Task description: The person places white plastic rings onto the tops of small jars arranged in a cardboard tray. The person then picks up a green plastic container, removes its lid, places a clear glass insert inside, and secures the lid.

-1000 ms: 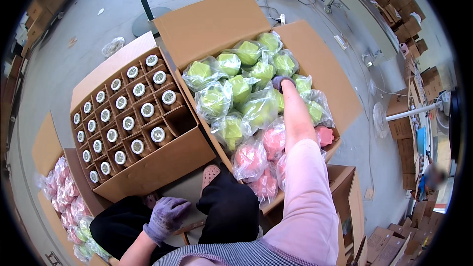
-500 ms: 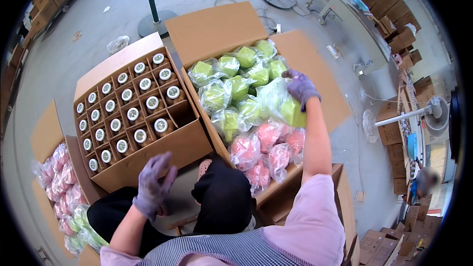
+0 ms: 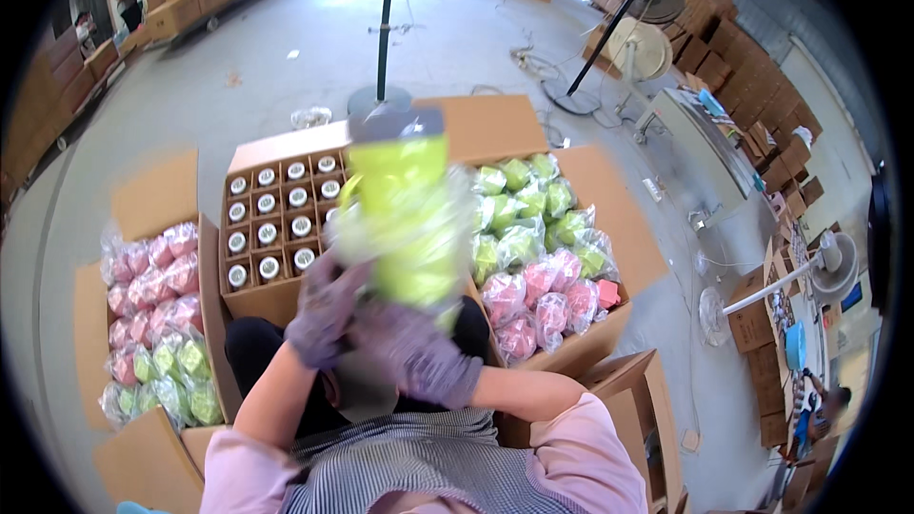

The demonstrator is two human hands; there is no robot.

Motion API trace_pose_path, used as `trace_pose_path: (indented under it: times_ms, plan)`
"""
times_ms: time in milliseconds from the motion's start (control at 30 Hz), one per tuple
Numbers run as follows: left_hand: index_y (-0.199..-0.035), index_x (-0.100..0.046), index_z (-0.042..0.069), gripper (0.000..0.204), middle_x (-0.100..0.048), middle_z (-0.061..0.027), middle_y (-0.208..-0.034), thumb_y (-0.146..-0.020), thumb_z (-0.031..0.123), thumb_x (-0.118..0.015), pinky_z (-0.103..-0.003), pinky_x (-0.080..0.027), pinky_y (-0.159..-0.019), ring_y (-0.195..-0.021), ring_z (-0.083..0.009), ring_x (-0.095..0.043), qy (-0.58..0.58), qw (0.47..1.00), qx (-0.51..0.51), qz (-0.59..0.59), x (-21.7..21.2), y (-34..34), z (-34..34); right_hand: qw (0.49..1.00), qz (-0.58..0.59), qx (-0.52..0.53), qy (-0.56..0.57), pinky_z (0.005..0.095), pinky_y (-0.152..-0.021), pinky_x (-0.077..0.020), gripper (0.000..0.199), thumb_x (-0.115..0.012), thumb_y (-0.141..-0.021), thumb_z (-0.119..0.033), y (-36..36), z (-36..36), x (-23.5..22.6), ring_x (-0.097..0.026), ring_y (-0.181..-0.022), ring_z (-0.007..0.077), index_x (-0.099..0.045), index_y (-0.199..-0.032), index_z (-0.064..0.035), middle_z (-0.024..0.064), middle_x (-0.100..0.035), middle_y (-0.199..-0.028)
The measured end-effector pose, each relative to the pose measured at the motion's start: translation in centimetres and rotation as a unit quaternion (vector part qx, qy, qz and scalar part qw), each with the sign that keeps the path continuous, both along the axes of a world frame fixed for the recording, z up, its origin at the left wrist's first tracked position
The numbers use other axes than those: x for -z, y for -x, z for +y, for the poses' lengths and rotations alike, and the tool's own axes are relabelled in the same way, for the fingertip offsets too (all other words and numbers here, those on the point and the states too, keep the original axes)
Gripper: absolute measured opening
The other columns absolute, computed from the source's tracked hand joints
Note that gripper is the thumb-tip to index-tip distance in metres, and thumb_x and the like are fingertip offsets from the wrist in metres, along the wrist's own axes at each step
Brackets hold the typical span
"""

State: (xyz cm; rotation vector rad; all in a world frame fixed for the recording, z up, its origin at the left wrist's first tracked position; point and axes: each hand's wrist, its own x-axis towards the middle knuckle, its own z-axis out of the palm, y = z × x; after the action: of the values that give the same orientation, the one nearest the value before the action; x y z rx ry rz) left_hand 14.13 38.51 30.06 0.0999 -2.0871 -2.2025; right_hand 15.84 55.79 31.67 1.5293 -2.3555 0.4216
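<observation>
Concrete warehouse floor (image 3: 238, 86) is seen, with stacked cartons along the walls and standing fans (image 3: 386, 29) behind the work area.

Held item: a lime-green bottle (image 3: 405, 219) with a grey cap, wrapped in a clear plastic bag, is raised close to the camera between both hands and is blurred.
- Left hand (image 3: 324, 309), in a purple glove, is closed on the lower left side of the bottle.
- Right hand (image 3: 419, 352), also gloved, is clenched round the base and the loose bag end.

Surroundings:
- A divided carton (image 3: 276, 219) lies just behind the bottle; white-capped bottles stand upright in its cells.
- To the right, an open box (image 3: 562, 257) holds bagged green and pink bottles in a heap.
- To the left, another box (image 3: 152, 324) holds more bagged pink and green bottles.

Judgement: the step in hand appears to be unwrapping one bottle taken from the heap. The next move probably calls for the bag to be pulled off while the bottle is gripped firmly, then an unfilled cell found in the divided carton; none can be made out from here.
</observation>
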Motion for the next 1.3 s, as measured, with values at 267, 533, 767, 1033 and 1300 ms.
trace_pose_path:
  times_ms: [267,533,767,1033,1300]
  plan:
    - [-0.127,-0.060,0.002,0.033,-0.067,-0.0046,-0.121,-0.095,0.009,-0.057,-0.029,-0.048,-0.098,-0.109,-0.0141,-0.063,-0.043,0.996,0.068,-0.050,13.9,-11.5,-9.2,0.879,-0.454,0.003,0.145,0.0404,-0.104,-0.0452,0.063,-0.065,-0.091,-0.044,4.3,-3.7,-4.9,-0.058,-0.122,0.0351,-0.056,-0.133,0.0016,0.0237,-0.062,-0.127]
    - [-0.144,-0.044,-0.002,0.050,-0.057,-0.0145,-0.134,-0.095,0.006,-0.057,-0.034,-0.042,-0.108,-0.124,-0.0213,-0.053,-0.048,0.978,-0.194,0.060,2.4,-13.3,-6.4,0.966,-0.213,-0.140,0.051,0.0408,-0.093,-0.0496,0.032,-0.050,-0.098,-0.021,4.3,-7.1,0.8,-0.066,-0.102,0.0351,-0.064,-0.120,-0.0017,0.0179,-0.071,-0.109]
    - [-0.146,-0.042,-0.002,0.060,-0.053,-0.0134,-0.139,-0.099,0.031,-0.060,-0.035,-0.035,-0.113,-0.131,-0.0205,-0.047,-0.037,0.996,0.033,0.074,3.4,-10.2,-10.3,0.890,-0.397,-0.194,0.110,0.0393,-0.097,-0.0412,0.025,-0.063,-0.088,-0.018,4.1,-8.6,0.5,-0.067,-0.105,0.0253,-0.073,-0.105,-0.0023,0.0114,-0.074,-0.108]
    - [-0.122,-0.060,-0.001,0.044,-0.057,-0.0190,-0.133,-0.096,0.034,-0.064,-0.043,-0.036,-0.111,-0.128,-0.0309,-0.054,0.188,0.972,-0.017,0.141,1.9,-9.2,-7.4,0.869,-0.448,-0.112,0.180,0.0441,-0.116,-0.0291,0.057,-0.058,-0.094,-0.027,4.0,-7.7,0.9,-0.038,-0.141,0.0337,-0.044,-0.145,-0.0026,0.0203,-0.038,-0.154]
    - [-0.133,-0.054,-0.001,0.066,-0.047,-0.0230,-0.142,-0.080,0.031,-0.077,-0.047,-0.038,-0.108,-0.129,-0.0368,-0.050,0.245,0.944,-0.042,0.215,0.0,-8.3,-10.0,0.808,-0.527,-0.209,0.160,0.0391,-0.120,-0.0223,0.071,-0.035,-0.104,-0.053,7.1,-8.0,1.7,-0.033,-0.145,0.0276,-0.035,-0.151,-0.0006,0.0140,-0.038,-0.155]
